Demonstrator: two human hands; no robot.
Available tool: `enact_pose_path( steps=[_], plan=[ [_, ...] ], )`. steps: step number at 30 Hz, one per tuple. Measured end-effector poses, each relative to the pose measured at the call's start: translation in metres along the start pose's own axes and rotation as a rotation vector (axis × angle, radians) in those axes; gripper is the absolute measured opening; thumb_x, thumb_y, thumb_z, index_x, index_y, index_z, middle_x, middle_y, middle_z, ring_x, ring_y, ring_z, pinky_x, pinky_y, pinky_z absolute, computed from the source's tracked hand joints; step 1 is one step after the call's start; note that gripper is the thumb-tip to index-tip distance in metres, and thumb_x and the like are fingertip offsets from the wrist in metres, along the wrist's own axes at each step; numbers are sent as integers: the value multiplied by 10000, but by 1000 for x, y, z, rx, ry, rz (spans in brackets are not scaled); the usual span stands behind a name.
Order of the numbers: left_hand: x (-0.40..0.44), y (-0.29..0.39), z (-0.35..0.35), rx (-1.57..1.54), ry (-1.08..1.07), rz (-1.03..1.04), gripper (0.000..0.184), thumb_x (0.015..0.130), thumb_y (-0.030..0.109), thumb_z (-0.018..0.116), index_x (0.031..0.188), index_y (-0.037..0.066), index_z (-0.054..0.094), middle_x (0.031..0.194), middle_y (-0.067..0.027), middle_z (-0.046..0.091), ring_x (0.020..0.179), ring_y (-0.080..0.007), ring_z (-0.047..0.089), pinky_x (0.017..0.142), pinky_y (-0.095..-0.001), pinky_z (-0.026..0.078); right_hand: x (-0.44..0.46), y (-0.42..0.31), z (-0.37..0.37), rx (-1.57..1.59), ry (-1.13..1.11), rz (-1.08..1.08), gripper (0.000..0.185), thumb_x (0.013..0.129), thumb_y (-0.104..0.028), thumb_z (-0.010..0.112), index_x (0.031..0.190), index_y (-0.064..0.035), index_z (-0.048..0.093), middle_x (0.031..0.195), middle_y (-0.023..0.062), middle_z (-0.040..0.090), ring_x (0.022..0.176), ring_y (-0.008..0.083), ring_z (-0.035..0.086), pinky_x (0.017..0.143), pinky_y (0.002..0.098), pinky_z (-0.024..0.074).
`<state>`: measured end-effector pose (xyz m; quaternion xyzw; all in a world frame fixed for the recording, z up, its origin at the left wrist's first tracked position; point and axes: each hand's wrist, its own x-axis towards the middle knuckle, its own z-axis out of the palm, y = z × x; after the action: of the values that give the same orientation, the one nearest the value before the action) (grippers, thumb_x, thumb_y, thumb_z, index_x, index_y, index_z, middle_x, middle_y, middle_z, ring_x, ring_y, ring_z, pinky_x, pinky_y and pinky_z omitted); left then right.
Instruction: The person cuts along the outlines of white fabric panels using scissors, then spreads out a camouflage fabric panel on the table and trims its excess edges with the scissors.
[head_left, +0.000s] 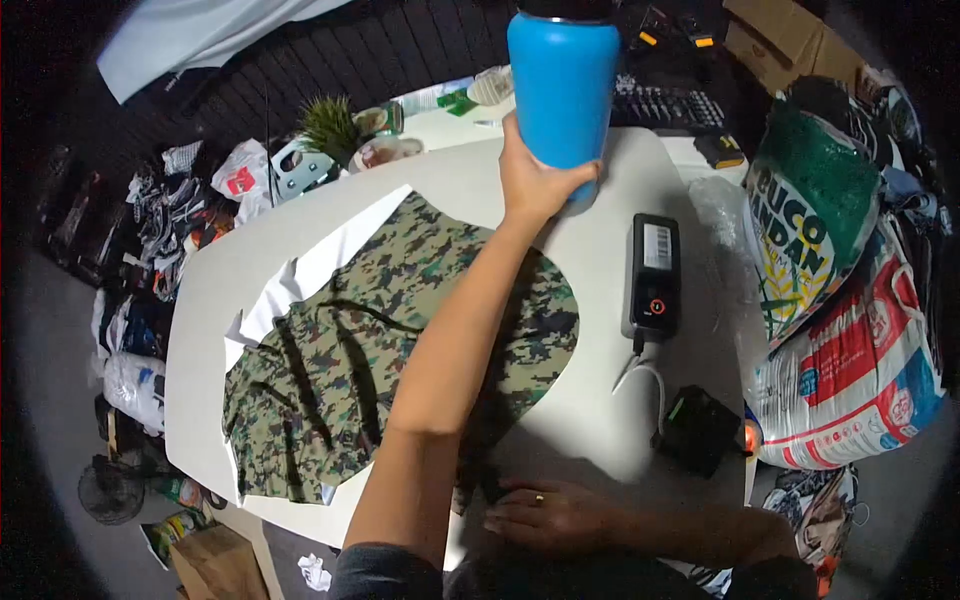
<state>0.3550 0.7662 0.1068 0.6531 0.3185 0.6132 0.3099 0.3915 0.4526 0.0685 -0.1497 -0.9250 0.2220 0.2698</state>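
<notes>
My left hand is wrapped around the lower part of a blue water bottle with a dark lid at the top edge of the view. The bottle is upright over the far side of the table; whether its base touches the table I cannot tell. Below my left forearm a camouflage-print cloth with white edges lies spread and wrinkled on the white table. My right hand, with a ring on one finger, rests in shadow near the front edge, fingers extended and apparently holding nothing.
A black device with a cable lies to the right, near a dark boxy object. Large printed bags crowd the right side. A small potted plant stands at the back; a paper bag sits on the floor at lower left.
</notes>
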Motion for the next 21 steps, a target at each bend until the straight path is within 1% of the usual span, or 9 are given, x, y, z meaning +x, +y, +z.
enact_pose_path(
  steps=[4,8,9,10,13,18,19,20,21],
  plan=[
    [-2,4,-12,-41,32,-62,886,528,213,820,1236,-15,339,1085,-215,545,901,-332,583,821,-409,473,3,-1,5,20,42,48,306,812,-143,516,1100,-47,556,1113,109,564,1013,223,544,965,410,402],
    [-6,5,-47,323,-177,-9,920,538,238,830,1277,-11,342,1116,-227,542,984,-335,559,868,-409,449,2,0,6,-20,-7,-19,288,788,-159,562,1055,-53,548,1154,119,527,1058,258,497,985,403,364],
    [-12,14,-68,364,-258,16,936,557,298,831,1297,-19,353,1145,-230,535,1039,-342,537,911,-403,426,3,-3,3,-24,-10,-14,288,788,-159,562,1055,-53,548,1154,119,527,1058,258,497,985,403,364],
    [-20,30,-93,415,-351,-39,797,631,319,791,1246,-31,424,1154,-212,540,1032,-325,545,910,-396,431,5,-6,0,-19,20,25,292,778,-166,581,1045,-51,550,1159,124,525,1049,259,500,977,397,367],
    [-66,112,-180,741,-600,31,524,785,256,661,1206,-9,494,1168,-162,559,1028,-298,554,909,-389,431,18,-14,-12,7,118,120,312,749,-189,637,1013,-44,554,1174,137,517,1020,260,510,952,380,374],
    [-209,204,-289,866,-270,-361,466,781,201,654,1187,5,535,1190,-147,554,1070,-308,535,923,-371,405,24,-27,-20,-99,97,286,380,695,-213,689,1011,-36,573,1180,134,517,953,233,523,847,403,425],
    [-233,214,-300,1022,-215,-308,474,780,216,652,1192,12,537,1210,-151,540,1088,-305,524,930,-373,404,29,-37,-18,-140,70,370,383,687,-206,687,1009,-38,567,1156,136,528,928,235,526,820,389,427],
    [-254,227,-310,920,-161,-307,481,781,269,632,1193,36,546,1245,-164,505,1118,-332,496,939,-419,408,34,-46,-17,-182,31,447,386,679,-200,684,1007,-40,560,1132,137,539,903,238,530,793,376,429],
    [-272,251,-315,840,-143,-181,460,811,223,599,1225,43,514,1238,-147,511,1129,-315,487,959,-417,400,40,-50,-12,-189,16,445,386,679,-200,684,1007,-40,560,1132,137,539,903,238,530,793,376,429]
  ],
)
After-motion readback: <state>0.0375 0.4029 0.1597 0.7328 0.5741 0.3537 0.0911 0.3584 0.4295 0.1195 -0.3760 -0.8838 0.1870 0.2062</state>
